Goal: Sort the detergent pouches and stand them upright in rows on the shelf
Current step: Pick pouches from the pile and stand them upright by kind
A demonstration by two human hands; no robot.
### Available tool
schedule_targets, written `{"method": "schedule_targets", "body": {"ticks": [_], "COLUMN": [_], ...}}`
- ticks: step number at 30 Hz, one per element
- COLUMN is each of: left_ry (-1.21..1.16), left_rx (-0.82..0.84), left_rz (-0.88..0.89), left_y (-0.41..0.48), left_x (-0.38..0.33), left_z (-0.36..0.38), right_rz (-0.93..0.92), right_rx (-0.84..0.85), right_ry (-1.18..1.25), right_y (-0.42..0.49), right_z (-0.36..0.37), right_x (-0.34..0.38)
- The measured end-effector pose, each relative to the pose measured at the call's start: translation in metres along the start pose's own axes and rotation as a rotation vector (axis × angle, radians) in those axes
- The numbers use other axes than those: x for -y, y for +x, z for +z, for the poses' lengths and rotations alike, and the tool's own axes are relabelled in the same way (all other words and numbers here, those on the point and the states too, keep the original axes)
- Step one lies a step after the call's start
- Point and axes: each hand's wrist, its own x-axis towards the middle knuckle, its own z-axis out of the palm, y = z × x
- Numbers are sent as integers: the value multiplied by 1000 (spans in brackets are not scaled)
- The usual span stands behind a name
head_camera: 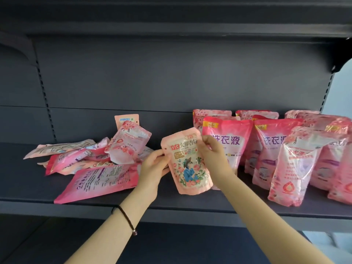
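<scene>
The left grip pinches the left edge of a small pale pouch, thumb on the front and fingers curled behind. The right grip holds its top right corner, fingers wrapped over the seal. Between them the pouch is roughly upright, tilted a little to the left, with its printed face toward the camera. It sits over the open middle of the shelf, near the front edge. Whether its base touches the shelf I cannot tell.

Just beside the right grip, the big pink pouches stand in rows, the front ones covering those behind. At the front right a leaning pouch tips against its neighbours rather than standing square. To the left lies the pile of unsorted pouches, flat and overlapping, with one propped up at the back.

The pouch looks about to be stood in the gap, probably to start its own row. It seems soft and slack, so if it is let go before its base is spread it may fold or topple forward off the edge. Set too close to the rows, the right wrist could knock the front pouch over. The leaning pouch might then slide and take others with it. The pouch's print also differs from the big ones, so tucking it in among them would spoil the sort.
</scene>
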Motion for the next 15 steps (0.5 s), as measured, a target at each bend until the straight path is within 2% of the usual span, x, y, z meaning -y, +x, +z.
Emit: {"method": "schedule_targets", "body": {"ticks": [3, 10, 15], "left_ry": [-100, -83, 135], "left_rx": [36, 104, 156], "left_rz": [-26, 23, 282], "left_y": [-5, -14, -21], "left_x": [8, 30, 37], "left_z": [24, 79, 95], "right_rz": [-20, -105, -128], "right_rx": [-162, -318, -315], "right_ry": [27, 74, 63], "right_y": [-9, -17, -24], "right_z": [-13, -57, -81], "right_x": [-15, -38, -50]}}
